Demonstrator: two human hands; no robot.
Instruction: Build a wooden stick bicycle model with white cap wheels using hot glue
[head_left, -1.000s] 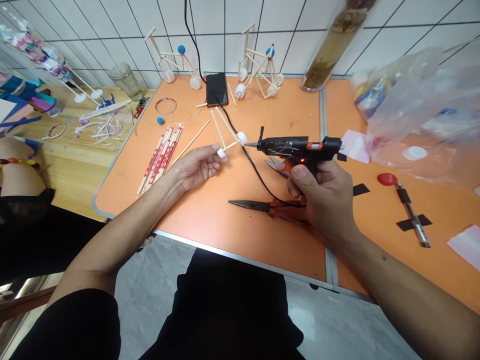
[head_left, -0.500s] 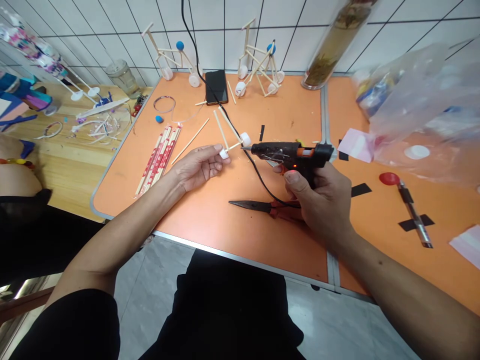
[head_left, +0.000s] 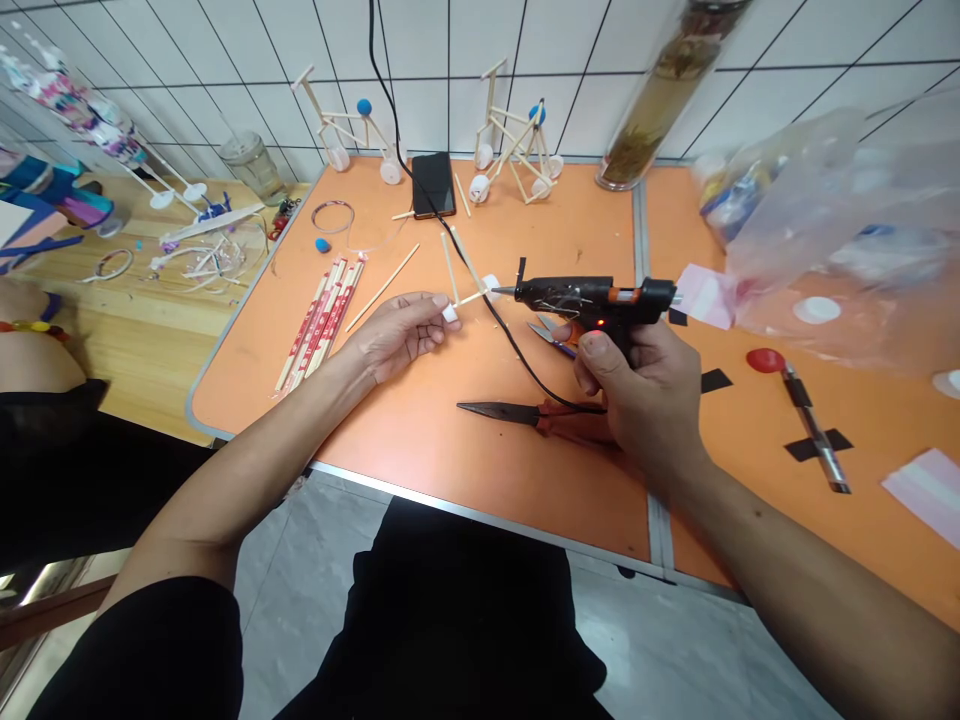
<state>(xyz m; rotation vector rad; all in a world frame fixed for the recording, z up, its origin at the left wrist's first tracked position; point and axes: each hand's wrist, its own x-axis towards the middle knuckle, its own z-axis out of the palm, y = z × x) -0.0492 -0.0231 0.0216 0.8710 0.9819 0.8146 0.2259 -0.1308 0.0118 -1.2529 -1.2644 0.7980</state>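
Note:
My right hand point(head_left: 637, 390) grips a black glue gun point(head_left: 592, 297) with a red light on; its nozzle points left at a white wheel point(head_left: 491, 287) on a thin stick axle point(head_left: 471, 297). My left hand point(head_left: 397, 335) pinches the white wheel point(head_left: 450, 313) at the axle's other end, palm up above the orange table point(head_left: 450, 430). Two more sticks rise from the axle toward the wall. The gun's black cord point(head_left: 517, 350) trails across the table and up the tiles.
Long-nose pliers point(head_left: 525, 412) and small scissors point(head_left: 551, 333) lie beside my right hand. Wrapped chopsticks point(head_left: 319, 320), a phone point(head_left: 433, 183), two stick models point(head_left: 517, 140), a tall jar point(head_left: 660, 90), a plastic bag point(head_left: 832, 230), black tape pieces and a craft knife point(head_left: 814, 430) are about. Another person sits at left.
The glue gun moved left to the wheel half a second ago, then drew back slightly right. My left hand kept its pinch on the wheel and axle.

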